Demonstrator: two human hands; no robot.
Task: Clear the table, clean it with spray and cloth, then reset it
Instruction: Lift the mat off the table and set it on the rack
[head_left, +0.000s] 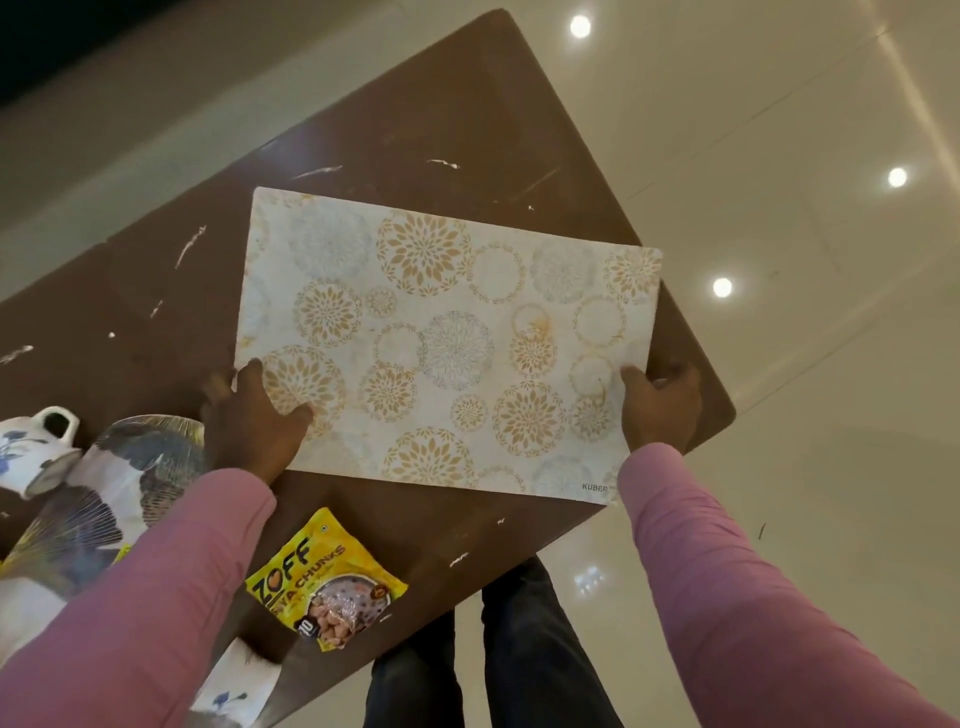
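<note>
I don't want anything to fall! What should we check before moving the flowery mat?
1. Left grip holds placemat edge: ok.
2. Right grip holds opposite edge: ok.
3. Nothing sitting on placemat: ok.
4. Placemat clean: not ok, brownish ring stains.
5. Table cleared: not ok; snack packet, plate, mug remain.
6. Placemat lifted off table: cannot tell.

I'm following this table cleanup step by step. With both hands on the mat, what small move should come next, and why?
Probably lift the mat off the table and set it aside. The left hand and right hand grip its short edges, and the table shows white smears plus a plate, mug and snack packet, so clearing seems unfinished.
</note>
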